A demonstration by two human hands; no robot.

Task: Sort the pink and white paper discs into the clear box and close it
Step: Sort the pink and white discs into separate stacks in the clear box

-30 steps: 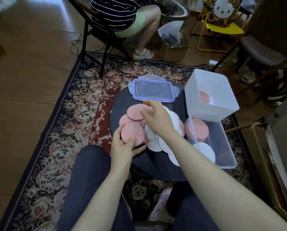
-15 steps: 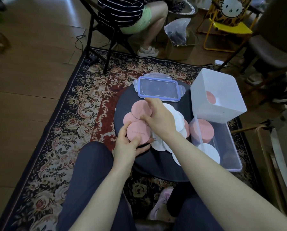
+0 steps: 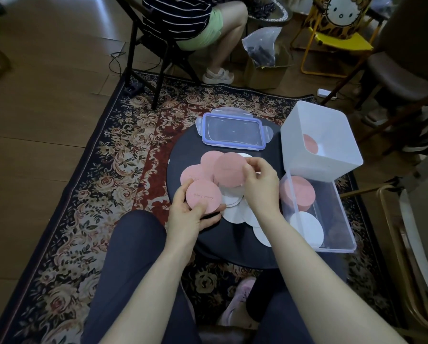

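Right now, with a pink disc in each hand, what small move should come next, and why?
Probably the right hand lays its lifted pink paper disc onto the pink stack held by the left hand; that gathers pinks before they go into the clear plastic box.

**What I see of the wearer**

Both forearms are bare, with no sleeves showing. I see dark navy trousers (image 3: pixel 133 256) over both legs, and a pink shoe (image 3: pixel 235 302) with a pale sole down between the knees.

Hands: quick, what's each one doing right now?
Left hand: holding a pink stack.
Right hand: pinching a pink disc by its edge.
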